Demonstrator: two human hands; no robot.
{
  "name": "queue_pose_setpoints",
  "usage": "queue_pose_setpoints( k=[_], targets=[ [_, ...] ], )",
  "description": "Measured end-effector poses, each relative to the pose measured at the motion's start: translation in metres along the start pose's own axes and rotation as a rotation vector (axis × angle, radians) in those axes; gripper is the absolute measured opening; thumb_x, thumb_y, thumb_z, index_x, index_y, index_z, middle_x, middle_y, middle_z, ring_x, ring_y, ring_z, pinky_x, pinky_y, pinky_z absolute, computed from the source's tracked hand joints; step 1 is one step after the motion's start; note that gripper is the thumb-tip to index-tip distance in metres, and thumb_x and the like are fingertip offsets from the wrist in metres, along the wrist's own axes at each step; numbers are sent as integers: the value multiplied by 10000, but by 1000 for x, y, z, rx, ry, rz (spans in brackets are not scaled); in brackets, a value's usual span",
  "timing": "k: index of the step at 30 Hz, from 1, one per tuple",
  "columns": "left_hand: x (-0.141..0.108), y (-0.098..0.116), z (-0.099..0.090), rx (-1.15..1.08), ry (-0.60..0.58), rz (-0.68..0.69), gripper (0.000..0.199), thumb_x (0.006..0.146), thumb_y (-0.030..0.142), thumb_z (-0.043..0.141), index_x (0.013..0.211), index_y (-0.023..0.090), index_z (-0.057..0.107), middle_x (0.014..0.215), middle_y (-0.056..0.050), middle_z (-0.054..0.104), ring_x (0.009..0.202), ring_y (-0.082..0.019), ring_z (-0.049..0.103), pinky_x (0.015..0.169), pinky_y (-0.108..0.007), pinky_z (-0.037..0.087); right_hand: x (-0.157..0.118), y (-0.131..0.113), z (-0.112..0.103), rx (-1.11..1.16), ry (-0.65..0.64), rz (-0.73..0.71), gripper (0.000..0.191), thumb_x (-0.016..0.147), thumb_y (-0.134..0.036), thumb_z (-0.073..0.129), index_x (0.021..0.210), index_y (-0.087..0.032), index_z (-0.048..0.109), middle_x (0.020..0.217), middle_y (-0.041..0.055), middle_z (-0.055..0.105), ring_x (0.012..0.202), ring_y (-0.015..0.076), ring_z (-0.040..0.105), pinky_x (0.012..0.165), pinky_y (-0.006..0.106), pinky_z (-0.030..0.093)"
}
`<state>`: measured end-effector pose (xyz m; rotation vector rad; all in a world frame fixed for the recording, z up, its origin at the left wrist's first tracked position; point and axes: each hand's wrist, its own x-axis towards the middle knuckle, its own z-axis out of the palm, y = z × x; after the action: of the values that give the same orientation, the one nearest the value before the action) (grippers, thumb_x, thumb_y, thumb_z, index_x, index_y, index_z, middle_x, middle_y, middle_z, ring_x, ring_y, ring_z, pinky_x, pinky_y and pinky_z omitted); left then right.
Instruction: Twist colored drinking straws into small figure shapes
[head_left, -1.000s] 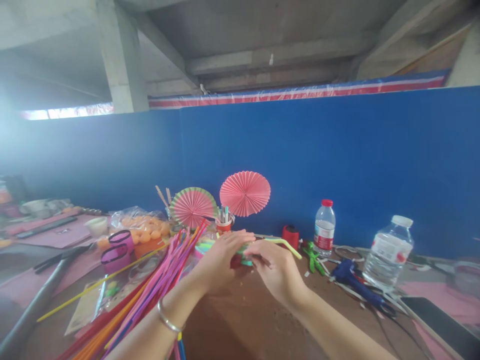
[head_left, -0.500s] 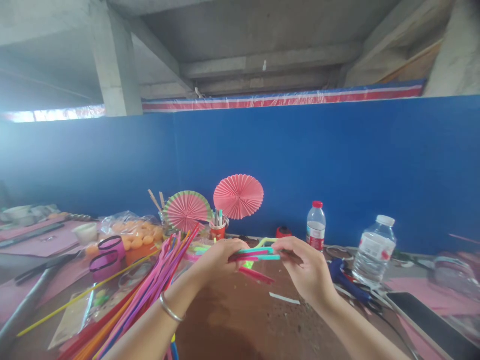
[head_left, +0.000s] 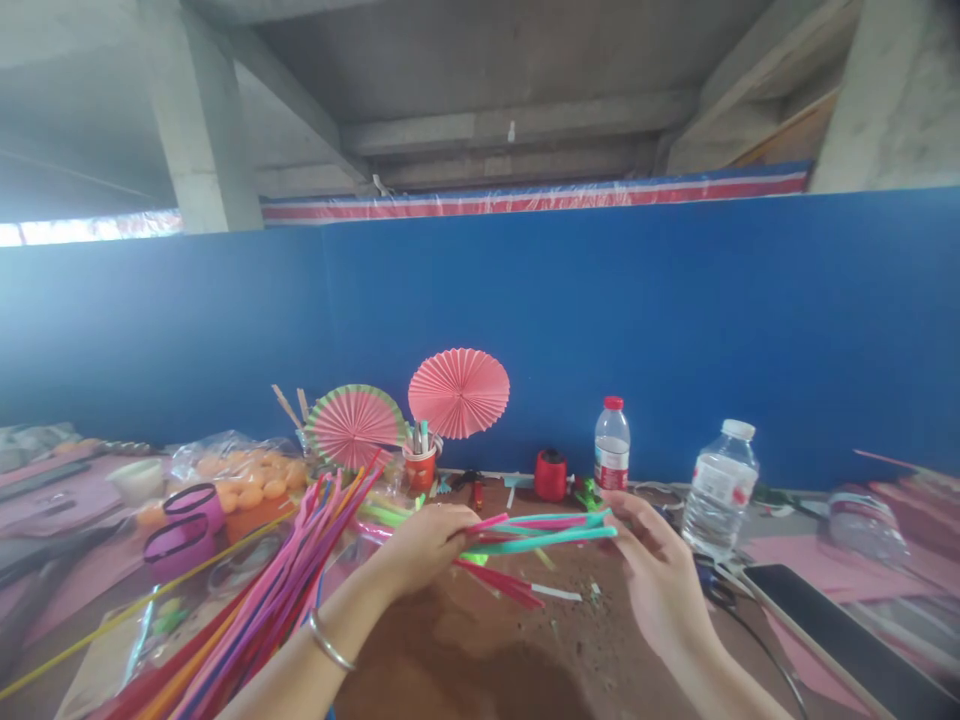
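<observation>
My left hand [head_left: 427, 545], with a silver bangle on the wrist, is closed around a small bunch of turquoise and pink pipe cleaners [head_left: 555, 538]. They stretch to the right above the brown tabletop. At their far ends, the fingertips of my right hand [head_left: 664, 575] pinch the tips. Below the left hand hang some dark red pipe cleaners [head_left: 501, 583]; whether that hand grips them is hidden. Beside my left forearm lies a thick bundle of long pipe cleaners [head_left: 281, 590] in pink, purple, red and orange.
Two pleated paper fans [head_left: 459, 393] stand behind a red cup of pens [head_left: 419, 466]. Two water bottles [head_left: 613, 445], a red round object [head_left: 551, 475] and a phone [head_left: 840, 630] are to the right. Orange balls [head_left: 255, 478] and purple rings [head_left: 180, 545] sit left.
My right hand has moved right, and a longer stretch of turquoise and pink pipe cleaners shows between my hands. The light green strand at the right fingertips is no longer seen there. The view has turned slightly right.
</observation>
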<state>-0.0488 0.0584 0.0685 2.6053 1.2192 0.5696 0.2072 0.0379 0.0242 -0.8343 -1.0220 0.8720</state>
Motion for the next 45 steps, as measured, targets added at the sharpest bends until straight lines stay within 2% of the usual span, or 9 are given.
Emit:
queue_pose_setpoints(
  k=[5, 11, 15, 18, 22, 26, 33, 40, 45],
  targets=[
    [0, -3, 11, 50, 54, -105, 350, 860, 347, 313, 715, 183, 587, 654, 5, 565, 633, -142, 518, 576, -208, 338, -19, 12, 5, 252, -182, 80, 404, 726, -264, 574, 1119, -253, 482, 954, 59, 583, 842, 217, 573, 645, 304, 477],
    [-2, -7, 22, 77, 31, -59, 309, 858, 329, 331, 787, 202, 603, 730, -6, 615, 714, -163, 560, 659, -240, 375, -16, 27, -10, 233, -357, 193, 258, 742, -278, 509, 970, -173, 572, 928, 98, 602, 832, 226, 568, 675, 331, 461],
    [-14, -15, 34, 100, -62, 70, 278, 756, 147, 432, 957, 257, 590, 991, -3, 626, 1056, -206, 489, 925, -345, 296, 0, 32, -33, 8, -241, 298, 153, 743, -272, 450, 752, -172, 565, 689, 31, 596, 632, 160, 566, 541, 246, 434],
    [-25, -19, 43, 148, -133, 115, 490, 626, 91, 516, 1071, 294, 542, 1168, -2, 541, 1204, -241, 342, 1010, -417, 190, -2, 36, -39, -340, -396, 366, 108, 678, -193, 450, 684, -177, 557, 618, -8, 586, 555, 132, 544, 483, 202, 385],
    [-34, -11, 48, 156, -155, 139, 588, 629, 253, 623, 1187, 303, 446, 1281, -43, 434, 1234, -297, 267, 1020, -503, 113, -24, 38, -31, -775, -661, 199, 131, 673, -222, 499, 675, -187, 626, 605, -23, 615, 594, 135, 553, 547, 205, 377],
    [-30, 1, 59, 118, -141, 166, 238, 826, 282, 455, 1049, 317, 531, 1157, 7, 539, 1170, -214, 371, 1012, -447, 137, -37, 40, -25, -876, -791, 174, 187, 636, -167, 518, 737, -207, 669, 672, -23, 659, 617, 138, 577, 544, 191, 372],
    [-13, -5, 88, 138, -53, 82, 129, 822, 317, 479, 804, 222, 565, 865, 10, 617, 958, -178, 504, 958, -401, 179, -16, 46, -19, -875, -818, 190, 222, 741, -256, 464, 716, -174, 668, 637, -21, 639, 584, 121, 548, 534, 186, 352],
    [-12, -11, 89, 120, -14, 64, 137, 809, 320, 500, 756, 208, 557, 798, 18, 606, 835, -157, 518, 912, -359, 229, -13, 44, -13, -877, -937, 118, 162, 701, -234, 533, 775, -218, 676, 672, -34, 653, 598, 125, 558, 532, 185, 345],
    [-13, -11, 90, 126, 1, 59, 114, 797, 299, 523, 740, 205, 554, 774, 20, 606, 821, -159, 517, 919, -360, 226, -17, 44, -9, -1023, -892, -7, 143, 705, -198, 528, 735, -218, 666, 717, -16, 644, 679, 135, 572, 614, 194, 365]
  ],
)
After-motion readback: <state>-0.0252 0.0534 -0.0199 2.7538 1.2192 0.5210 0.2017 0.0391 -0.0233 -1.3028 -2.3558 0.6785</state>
